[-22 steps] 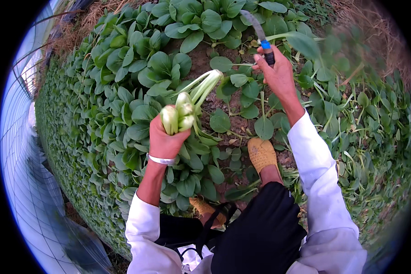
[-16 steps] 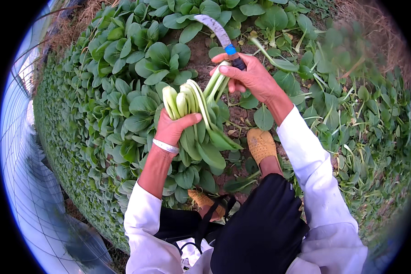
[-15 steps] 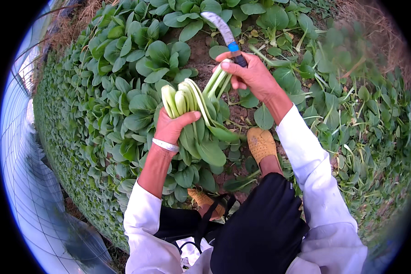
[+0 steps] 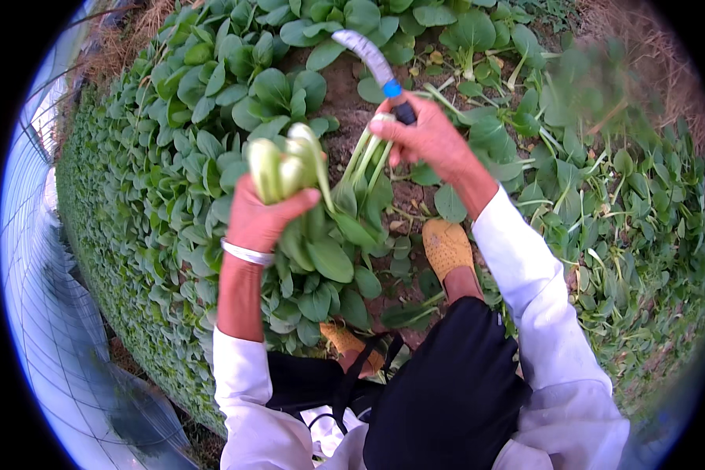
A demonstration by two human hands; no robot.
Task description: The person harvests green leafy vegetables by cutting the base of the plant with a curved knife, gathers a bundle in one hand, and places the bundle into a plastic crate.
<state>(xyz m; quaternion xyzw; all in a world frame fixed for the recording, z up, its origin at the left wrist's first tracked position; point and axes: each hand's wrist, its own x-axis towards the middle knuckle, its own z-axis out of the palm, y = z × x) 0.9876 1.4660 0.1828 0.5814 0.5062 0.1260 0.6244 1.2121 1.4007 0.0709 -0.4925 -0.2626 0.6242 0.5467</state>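
My left hand (image 4: 260, 213) is closed round a bunch of bok choy (image 4: 291, 171), pale stem ends up and green leaves hanging below; it is slightly blurred. To its right, my right hand (image 4: 437, 139) grips the dark handle of a sickle (image 4: 368, 59), whose curved grey blade points up and left, with a blue band at its base. Between thumb and fingers that hand also pinches several loose bok choy stalks (image 4: 362, 160), their leaves drooping next to the bunch.
Dense bok choy plants (image 4: 157, 180) grow on the left and ahead. Cut leaves and stalks (image 4: 564, 188) litter the soil at the right. My feet in yellow perforated shoes (image 4: 448, 247) stand close below the hands. Plastic sheeting (image 4: 47, 298) runs along the left, and dry straw (image 4: 650, 63) lies far right.
My left hand has moved left with the bok choy bunch, away from the stalks in my right hand. The right hand and sickle have shifted slightly left and nearer.
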